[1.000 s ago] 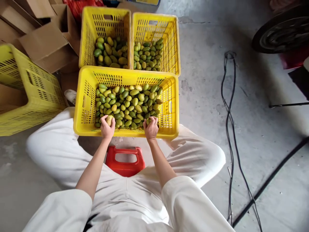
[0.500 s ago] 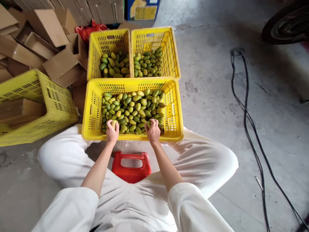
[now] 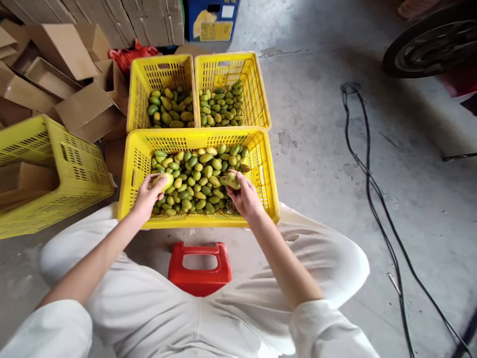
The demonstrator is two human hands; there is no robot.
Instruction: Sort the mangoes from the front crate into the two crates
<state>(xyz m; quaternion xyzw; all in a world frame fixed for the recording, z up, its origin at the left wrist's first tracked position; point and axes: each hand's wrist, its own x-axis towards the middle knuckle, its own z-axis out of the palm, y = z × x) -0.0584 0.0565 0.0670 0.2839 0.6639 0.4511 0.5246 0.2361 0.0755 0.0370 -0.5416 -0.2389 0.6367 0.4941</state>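
Observation:
A yellow plastic crate (image 3: 268, 191) stands on the floor between my knees, full of small green and yellow mangoes (image 3: 203, 176). My left hand (image 3: 147, 195) is closed around a yellow-green mango (image 3: 163, 180) at the crate's left side. Near the middle right of the crate, my right hand (image 3: 244, 196) grips a green mango (image 3: 233, 180) lifted above the pile. Behind this crate stand two more yellow crates, the left one (image 3: 139, 94) holding larger mangoes and the right one (image 3: 257, 87) holding smaller ones.
I sit on a red stool (image 3: 199, 268) in white clothes. A yellow crate (image 3: 48, 169) lies tipped at the left beside cardboard boxes (image 3: 55, 74). Black cables (image 3: 367, 164) run over the concrete floor on the right, and a wheel (image 3: 428, 47) is at the top right.
Both hands have risen from the near edge of the pile, each with a mango, and moved farther apart and forward. The view has shifted a little.

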